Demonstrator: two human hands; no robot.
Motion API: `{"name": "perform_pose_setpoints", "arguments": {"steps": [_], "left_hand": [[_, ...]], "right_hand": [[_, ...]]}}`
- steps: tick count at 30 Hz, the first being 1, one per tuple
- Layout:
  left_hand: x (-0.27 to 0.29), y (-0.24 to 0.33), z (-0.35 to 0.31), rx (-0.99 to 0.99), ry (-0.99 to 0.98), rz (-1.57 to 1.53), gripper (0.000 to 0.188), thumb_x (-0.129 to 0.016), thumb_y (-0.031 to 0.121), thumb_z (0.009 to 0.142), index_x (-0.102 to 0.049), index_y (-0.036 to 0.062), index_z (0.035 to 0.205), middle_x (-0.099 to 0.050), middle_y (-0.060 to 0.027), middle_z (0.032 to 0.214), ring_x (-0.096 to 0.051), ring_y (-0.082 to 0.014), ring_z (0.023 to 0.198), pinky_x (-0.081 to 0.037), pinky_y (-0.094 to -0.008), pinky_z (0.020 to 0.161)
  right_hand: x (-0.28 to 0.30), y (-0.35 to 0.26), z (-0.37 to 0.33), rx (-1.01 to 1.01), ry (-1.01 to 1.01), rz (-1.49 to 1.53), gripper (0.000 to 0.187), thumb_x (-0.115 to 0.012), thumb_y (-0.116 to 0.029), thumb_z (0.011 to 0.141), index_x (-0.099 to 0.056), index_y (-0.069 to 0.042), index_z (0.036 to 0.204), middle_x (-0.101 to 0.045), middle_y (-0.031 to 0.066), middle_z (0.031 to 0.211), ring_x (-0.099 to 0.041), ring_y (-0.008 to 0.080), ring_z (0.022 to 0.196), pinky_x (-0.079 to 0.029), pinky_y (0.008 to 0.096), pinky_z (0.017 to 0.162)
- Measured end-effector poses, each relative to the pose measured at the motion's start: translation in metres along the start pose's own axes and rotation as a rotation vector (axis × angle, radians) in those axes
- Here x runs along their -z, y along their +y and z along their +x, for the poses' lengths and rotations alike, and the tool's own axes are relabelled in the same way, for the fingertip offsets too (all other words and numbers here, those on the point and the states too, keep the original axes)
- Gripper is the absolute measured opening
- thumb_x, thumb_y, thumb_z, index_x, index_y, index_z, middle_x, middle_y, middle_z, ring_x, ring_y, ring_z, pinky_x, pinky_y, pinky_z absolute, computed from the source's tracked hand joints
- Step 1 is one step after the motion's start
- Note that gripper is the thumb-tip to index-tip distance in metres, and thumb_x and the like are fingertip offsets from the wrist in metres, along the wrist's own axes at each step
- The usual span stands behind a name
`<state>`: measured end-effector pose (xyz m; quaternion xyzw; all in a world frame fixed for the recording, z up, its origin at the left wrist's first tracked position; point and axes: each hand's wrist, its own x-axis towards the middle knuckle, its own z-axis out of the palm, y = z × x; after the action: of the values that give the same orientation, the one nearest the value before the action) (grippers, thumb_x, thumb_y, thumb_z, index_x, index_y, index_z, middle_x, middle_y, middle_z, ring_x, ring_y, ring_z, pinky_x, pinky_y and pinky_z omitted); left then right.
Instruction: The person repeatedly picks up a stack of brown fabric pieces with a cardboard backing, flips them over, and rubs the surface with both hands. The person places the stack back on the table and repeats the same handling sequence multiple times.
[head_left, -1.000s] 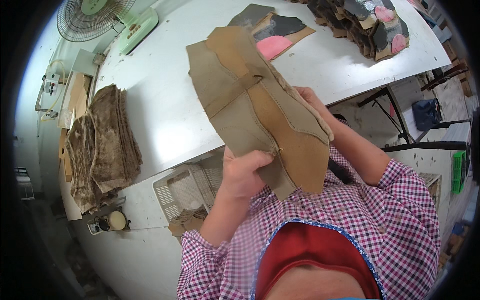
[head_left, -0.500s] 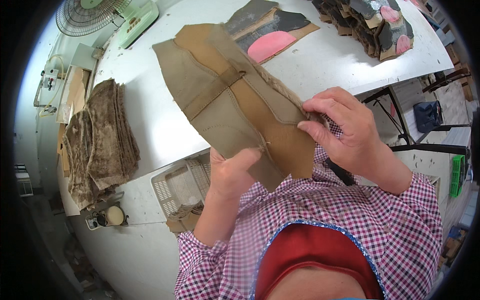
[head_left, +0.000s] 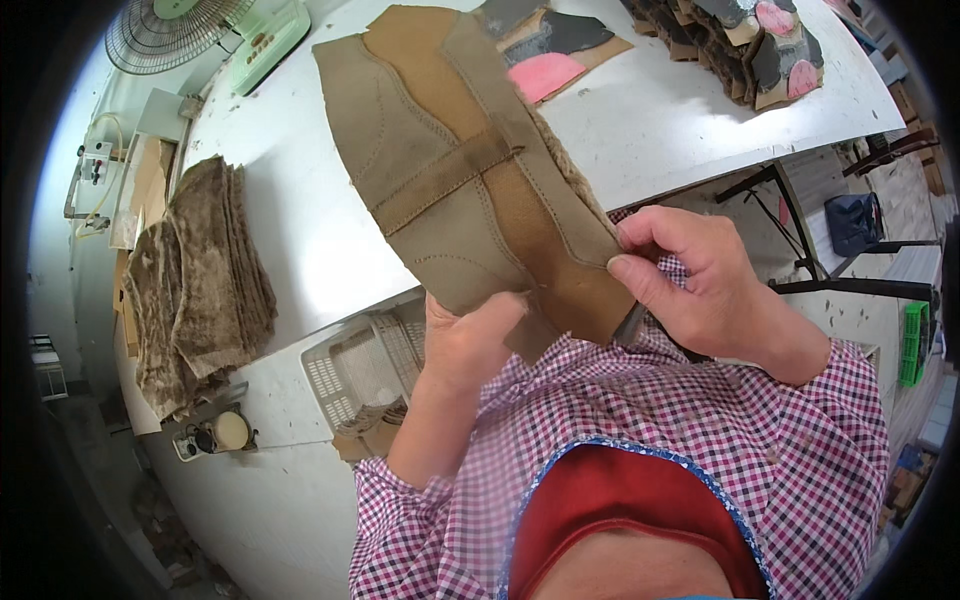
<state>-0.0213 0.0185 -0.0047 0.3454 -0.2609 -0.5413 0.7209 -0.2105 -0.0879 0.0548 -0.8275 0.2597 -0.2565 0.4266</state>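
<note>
Held up between both hands is a boot upper (head_left: 420,150), olive-brown panels with a tan strip down the middle, stitched seams and a strap across. Brown fleece shows along its right edge. My left hand (head_left: 468,340) grips its lower left edge, thumb on the outer face and the other fingers hidden behind. My right hand (head_left: 690,270) pinches its right edge near the bottom corner between thumb and index finger. The piece is tilted, its upper end reaching over the white table (head_left: 300,240).
A stack of brown fleece pieces (head_left: 205,275) lies on the table's left side, with a green fan (head_left: 245,60) behind. Further back are a grey-and-pink piece (head_left: 545,72) and a pile of similar pieces (head_left: 755,60). Below the front edge sits a plastic basket (head_left: 345,380).
The boot upper's far end has moved up and slightly right, its outer face turned more fully into view. My right hand has shifted slightly down and right, still pinching its edge.
</note>
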Motion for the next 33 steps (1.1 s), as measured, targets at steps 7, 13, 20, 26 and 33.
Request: {"name": "perform_pose_setpoints", "arguments": {"steps": [7, 13, 20, 26, 33], "left_hand": [[-0.016, -0.002, 0.009, 0.006, 0.129, 0.125, 0.028, -0.068, -0.003, 0.082, -0.061, -0.001, 0.109, -0.064, -0.006, 0.1, -0.06, -0.0141, 0.088, -0.051, -0.0277, 0.075], [-0.017, -0.005, 0.007, -0.034, 0.148, 0.316, 0.024, -0.072, 0.004, 0.083, -0.063, -0.0009, 0.105, -0.065, -0.0055, 0.095, -0.061, -0.0132, 0.081, -0.051, -0.0269, 0.068], [-0.018, -0.006, 0.004, -0.016, 0.122, 0.404, 0.025, -0.072, 0.008, 0.084, -0.063, -0.0017, 0.105, -0.066, -0.0056, 0.093, -0.061, -0.0133, 0.079, -0.05, -0.0267, 0.067], [-0.018, -0.012, 0.001, 0.003, 0.117, 0.382, 0.026, -0.072, 0.008, 0.083, -0.063, -0.0016, 0.105, -0.066, -0.006, 0.094, -0.061, -0.013, 0.081, -0.05, -0.0262, 0.069], [-0.012, -0.019, 0.006, -0.012, 0.07, 0.374, 0.029, -0.073, 0.006, 0.082, -0.062, -0.0019, 0.108, -0.067, -0.0064, 0.097, -0.062, -0.014, 0.083, -0.051, -0.0264, 0.071]], "right_hand": [[-0.008, 0.018, 0.001, -0.038, 0.078, 0.107, 0.012, -0.067, -0.007, 0.084, -0.06, 0.001, 0.088, -0.06, 0.0093, 0.072, -0.056, 0.0166, 0.058, -0.045, 0.027, 0.055], [-0.009, 0.011, 0.015, 0.186, 0.174, -0.171, 0.012, -0.07, -0.006, 0.079, -0.06, 0.0, 0.084, -0.055, 0.0095, 0.067, -0.053, 0.0222, 0.056, -0.043, 0.0297, 0.052], [-0.011, 0.015, 0.006, 0.121, 0.14, 0.005, 0.009, -0.067, -0.002, 0.08, -0.059, 0.001, 0.083, -0.054, 0.0082, 0.068, -0.051, 0.0171, 0.055, -0.041, 0.0294, 0.051], [-0.01, -0.001, 0.016, 0.061, 0.14, 0.131, 0.01, -0.066, -0.004, 0.084, -0.059, 0.002, 0.086, -0.057, 0.0065, 0.07, -0.052, 0.0116, 0.06, -0.043, 0.0258, 0.054], [-0.011, 0.006, 0.013, -0.105, 0.104, 0.311, 0.012, -0.067, -0.005, 0.084, -0.06, 0.003, 0.089, -0.059, 0.0047, 0.073, -0.051, 0.0092, 0.063, -0.043, 0.024, 0.057]]}}
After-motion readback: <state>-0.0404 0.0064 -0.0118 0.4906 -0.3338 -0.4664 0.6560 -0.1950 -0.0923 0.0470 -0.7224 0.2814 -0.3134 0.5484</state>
